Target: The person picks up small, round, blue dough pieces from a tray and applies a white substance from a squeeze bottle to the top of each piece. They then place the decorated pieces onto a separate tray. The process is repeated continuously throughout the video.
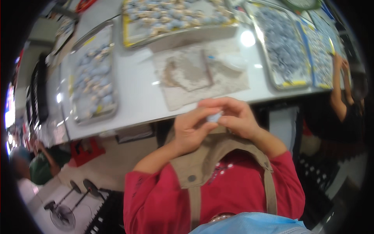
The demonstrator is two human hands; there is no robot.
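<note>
In front of my chest, just off the table's near edge, my left hand [191, 130] and my right hand [241, 119] meet with bent fingers. A small pale blue piece [214, 117] sits between their fingertips, pinched from both sides. Blur and its size hide what kind of piece it is. Right beyond my hands a stained, sand-coloured sheet [171, 102] lies on the white table [136, 87], with a thin dark reddish strip [206, 68] and a whitish, blurred object with a blue tip [230, 61] on it.
Metal trays of small pieces surround the sheet: one tray [116, 84] at left, one [179, 34] at the back with blue and beige pieces, another [269, 66] at right with grey-blue ones. Co-workers [341, 93] [48, 163] are at both sides. A fan [62, 218] stands lower left.
</note>
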